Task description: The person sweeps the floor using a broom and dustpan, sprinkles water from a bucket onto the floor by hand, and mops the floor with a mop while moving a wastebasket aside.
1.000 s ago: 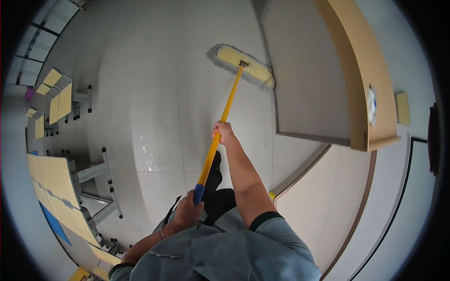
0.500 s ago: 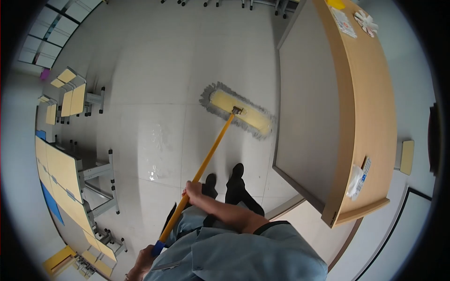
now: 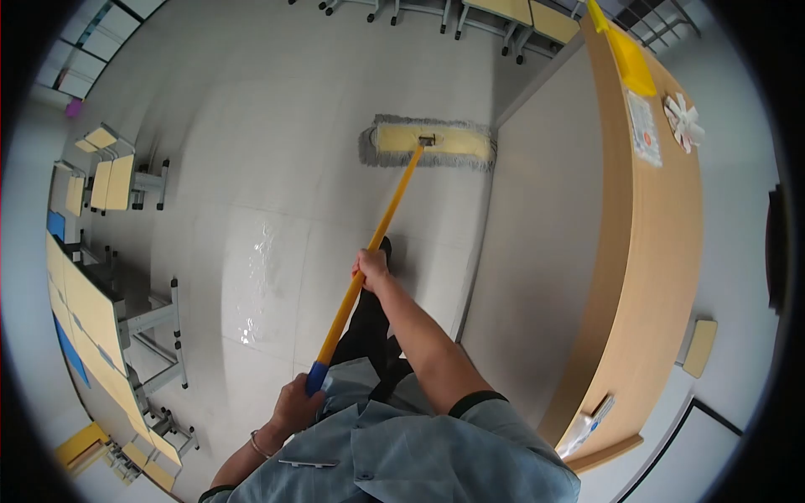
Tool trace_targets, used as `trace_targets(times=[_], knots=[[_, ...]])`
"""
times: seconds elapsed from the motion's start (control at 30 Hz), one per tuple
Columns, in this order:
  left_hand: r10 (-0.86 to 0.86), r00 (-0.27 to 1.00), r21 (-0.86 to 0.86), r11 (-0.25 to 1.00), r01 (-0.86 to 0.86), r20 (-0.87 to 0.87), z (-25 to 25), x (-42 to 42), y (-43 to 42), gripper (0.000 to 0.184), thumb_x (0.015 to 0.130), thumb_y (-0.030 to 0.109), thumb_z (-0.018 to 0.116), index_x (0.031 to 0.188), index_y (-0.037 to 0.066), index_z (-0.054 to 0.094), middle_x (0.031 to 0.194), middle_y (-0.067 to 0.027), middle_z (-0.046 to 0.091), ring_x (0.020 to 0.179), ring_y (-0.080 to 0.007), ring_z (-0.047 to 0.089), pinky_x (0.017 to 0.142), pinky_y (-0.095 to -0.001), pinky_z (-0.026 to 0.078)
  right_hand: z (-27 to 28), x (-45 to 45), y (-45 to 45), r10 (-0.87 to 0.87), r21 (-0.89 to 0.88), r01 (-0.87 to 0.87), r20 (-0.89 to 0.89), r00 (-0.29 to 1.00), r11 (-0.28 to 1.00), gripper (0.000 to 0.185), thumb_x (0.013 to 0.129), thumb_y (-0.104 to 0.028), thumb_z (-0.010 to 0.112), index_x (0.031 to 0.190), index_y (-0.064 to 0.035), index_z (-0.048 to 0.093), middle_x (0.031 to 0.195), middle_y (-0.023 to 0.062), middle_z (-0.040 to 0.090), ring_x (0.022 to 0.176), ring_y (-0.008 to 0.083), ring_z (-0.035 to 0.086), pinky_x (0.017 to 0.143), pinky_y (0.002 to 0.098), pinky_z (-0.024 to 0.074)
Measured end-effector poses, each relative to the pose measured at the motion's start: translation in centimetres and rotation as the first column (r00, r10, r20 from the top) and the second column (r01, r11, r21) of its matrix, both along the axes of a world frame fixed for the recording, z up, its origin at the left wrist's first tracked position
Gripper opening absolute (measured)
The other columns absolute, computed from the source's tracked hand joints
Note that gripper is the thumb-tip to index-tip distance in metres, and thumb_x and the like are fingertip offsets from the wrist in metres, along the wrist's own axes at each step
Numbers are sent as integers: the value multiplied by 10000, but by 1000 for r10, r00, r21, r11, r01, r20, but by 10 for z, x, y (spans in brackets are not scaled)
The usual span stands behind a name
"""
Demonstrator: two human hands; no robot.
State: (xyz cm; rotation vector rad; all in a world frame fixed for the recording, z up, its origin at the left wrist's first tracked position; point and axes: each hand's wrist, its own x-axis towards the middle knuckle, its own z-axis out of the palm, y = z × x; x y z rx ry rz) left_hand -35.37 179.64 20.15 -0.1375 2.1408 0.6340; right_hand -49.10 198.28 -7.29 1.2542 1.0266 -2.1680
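Observation:
A flat dust mop [image 3: 457, 142] with a yellow top and grey fringe lies on the floor ahead, its right end against or very near the lectern's base. Its long yellow handle [image 3: 396, 199] slopes back towards my body. My right hand [image 3: 370, 267] is closed round the middle of the handle. Lower down, my left hand [image 3: 296, 404] grips the top end by the blue grip [image 3: 317, 377]; a bracelet circles that wrist.
A wood-topped lectern [image 3: 658, 277] stands close on the right, with a yellow object, packets and a white pinwheel-like item on it. Desks [image 3: 92, 310] line the left side, and more desks [image 3: 503, 12] stand at the far end. Wet-looking shiny spots [image 3: 251, 293] mark the floor.
The mop head has moved forward and turned from slanted to nearly crosswise, with its right end by the lectern. Both hands have moved forward with the handle, and my body has stepped ahead.

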Motion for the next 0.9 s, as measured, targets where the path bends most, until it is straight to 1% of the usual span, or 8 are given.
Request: trace_targets(times=[0.17,0.4,0.53,0.6,0.63,0.73,0.83,0.9], knots=[[-5,997,101,995,12,-72,-49,-122,71,319,758,231,593,866,-59,517,697,-216,586,671,-344,602,599,-415,465,-28,-138,81,-42,146,38,24,999,989,195,786,-46,454,594,-25,426,496,85,418,385,207,434,363,353,397],[135,946,95,981,-170,295,-25,-330,190,289,766,215,579,829,-62,530,670,-161,579,654,-252,590,591,-386,452,-17,-323,201,-140,195,136,6,990,971,94,748,14,480,670,-5,430,543,106,440,413,209,447,370,374,408],[34,986,207,976,-69,165,-36,-397,197,241,766,204,582,791,-27,519,588,-81,526,532,-139,510,488,-324,418,-14,-383,232,-160,94,163,-36,986,982,79,737,10,535,704,11,463,614,128,479,465,235,495,430,399,484],[44,967,79,995,-66,251,-6,-442,187,274,758,241,599,761,-15,499,581,-61,486,575,-157,513,530,-340,421,-8,-406,225,-208,-133,201,-42,977,970,84,736,20,552,706,12,474,628,132,490,510,245,524,491,406,522],[-115,991,57,992,111,70,-12,-455,164,290,756,255,615,795,-11,506,603,-79,521,581,-184,531,557,-340,435,-6,-420,219,-253,-208,234,-72,965,950,71,729,42,541,731,23,473,654,138,493,531,251,530,500,420,524],[-429,880,-483,825,292,-201,52,-510,194,288,759,208,643,975,37,557,821,-176,617,771,-348,606,675,-426,480,-8,-481,210,-403,-370,333,-132,905,868,43,712,74,542,743,61,516,686,175,547,610,271,582,539,401,539],[-613,605,-756,654,28,-508,79,-574,222,295,643,56,695,920,77,595,812,-112,578,749,-290,601,671,-387,494,18,-559,232,-592,-548,522,61,804,653,74,733,65,538,722,10,489,614,113,472,529,225,488,520,383,481],[-788,402,-878,466,-107,-467,83,-628,218,156,636,56,621,783,88,582,710,-76,553,670,-266,583,638,-385,477,45,-594,250,-614,-586,555,121,780,590,94,754,59,520,725,-8,461,595,92,439,516,210,448,537,381,469]])
